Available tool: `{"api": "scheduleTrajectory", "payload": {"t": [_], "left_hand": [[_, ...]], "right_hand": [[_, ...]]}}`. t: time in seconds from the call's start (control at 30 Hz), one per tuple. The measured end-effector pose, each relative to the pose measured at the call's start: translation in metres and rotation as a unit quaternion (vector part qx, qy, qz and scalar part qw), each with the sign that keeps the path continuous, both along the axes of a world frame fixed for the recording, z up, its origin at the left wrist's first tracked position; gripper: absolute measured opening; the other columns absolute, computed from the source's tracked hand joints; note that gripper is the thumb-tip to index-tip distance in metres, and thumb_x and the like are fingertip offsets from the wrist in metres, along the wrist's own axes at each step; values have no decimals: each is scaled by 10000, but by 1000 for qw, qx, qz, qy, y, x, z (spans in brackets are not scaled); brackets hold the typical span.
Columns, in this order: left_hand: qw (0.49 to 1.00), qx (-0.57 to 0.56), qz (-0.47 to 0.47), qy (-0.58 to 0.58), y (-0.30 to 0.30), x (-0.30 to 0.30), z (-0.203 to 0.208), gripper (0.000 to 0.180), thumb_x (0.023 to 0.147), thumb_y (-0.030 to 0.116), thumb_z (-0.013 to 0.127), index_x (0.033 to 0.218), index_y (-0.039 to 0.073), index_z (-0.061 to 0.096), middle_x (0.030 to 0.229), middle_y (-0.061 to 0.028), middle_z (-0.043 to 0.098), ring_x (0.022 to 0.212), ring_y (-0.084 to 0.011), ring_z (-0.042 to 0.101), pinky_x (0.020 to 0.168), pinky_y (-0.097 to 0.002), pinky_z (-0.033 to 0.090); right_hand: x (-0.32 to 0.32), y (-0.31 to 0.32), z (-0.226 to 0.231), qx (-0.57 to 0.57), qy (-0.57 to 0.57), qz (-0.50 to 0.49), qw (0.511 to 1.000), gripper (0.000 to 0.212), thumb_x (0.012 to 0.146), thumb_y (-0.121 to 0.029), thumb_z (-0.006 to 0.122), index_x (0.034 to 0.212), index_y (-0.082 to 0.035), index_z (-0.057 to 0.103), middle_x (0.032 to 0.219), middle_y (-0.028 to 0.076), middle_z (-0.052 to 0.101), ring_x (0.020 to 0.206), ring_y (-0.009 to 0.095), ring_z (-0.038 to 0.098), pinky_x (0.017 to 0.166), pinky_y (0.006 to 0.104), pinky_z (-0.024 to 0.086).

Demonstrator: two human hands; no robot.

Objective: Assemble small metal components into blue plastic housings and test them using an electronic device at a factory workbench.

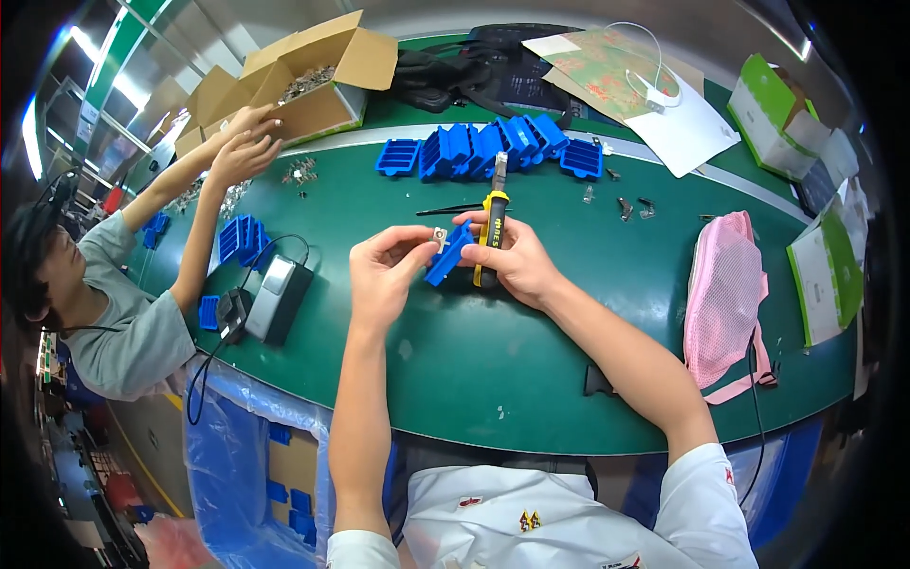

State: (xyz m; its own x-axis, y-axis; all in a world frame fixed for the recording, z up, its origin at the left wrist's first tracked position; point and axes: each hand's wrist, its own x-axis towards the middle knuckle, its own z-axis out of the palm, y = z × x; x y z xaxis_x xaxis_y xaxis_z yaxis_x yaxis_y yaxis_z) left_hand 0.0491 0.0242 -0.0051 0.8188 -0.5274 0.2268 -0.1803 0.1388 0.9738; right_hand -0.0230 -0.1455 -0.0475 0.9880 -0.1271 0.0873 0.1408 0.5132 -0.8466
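Observation:
Over the middle of the green table, my left hand (389, 268) pinches a small silvery metal piece (440, 240) between thumb and fingertips. The metal piece is at the left side of a narrow blue plastic part (449, 254); I cannot tell whether it is seated in it. My right hand (517, 258) is closed on that blue part with thumb and fingers. The same hand also holds a yellow-and-black handled tool (494, 223), upright, its metal tip pointing away from me. Its exact kind is unclear. A thin black object (449, 210) lies behind my hands.
A row of blue plastic trays (483, 150) stands behind my hands. At left, a co-worker's hands (242, 147) are by an open carton (327, 109) of metal pieces. A grey-black box (280, 299) with cables sits left; a pink mesh bag (722, 299) lies right.

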Motion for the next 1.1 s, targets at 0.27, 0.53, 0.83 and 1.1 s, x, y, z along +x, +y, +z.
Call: {"api": "scheduleTrajectory", "payload": {"t": [0.27,0.53,0.83,1.1], "left_hand": [[998,13,-26,-47,5,0,3,121,816,-57,645,925,-59,697,847,-70,652,754,-111,606,671,-218,476],[977,38,-12,-210,5,-6,6,161,768,-63,659,907,-5,717,798,-84,655,719,-133,611,655,-238,479],[958,69,7,-277,2,-9,7,210,728,-70,687,915,18,722,774,-96,663,654,-152,621,606,-250,489],[954,101,21,-282,-3,-14,8,153,731,-53,694,874,0,710,737,-88,656,665,-169,632,630,-262,490]], "right_hand": [[-2,-1,4,-32,3,17,999,457,781,-41,744,1194,0,551,998,64,599,907,143,619,836,281,506],[-8,-6,9,4,-13,63,998,527,749,50,715,1239,-23,535,1091,90,611,1001,178,606,895,308,489],[-8,-6,10,11,2,49,999,517,732,34,716,1214,-53,549,1026,52,599,947,146,591,853,279,474],[-6,-4,11,16,-3,43,999,477,761,1,719,1205,-33,547,1012,56,598,964,154,601,871,276,470]]}}
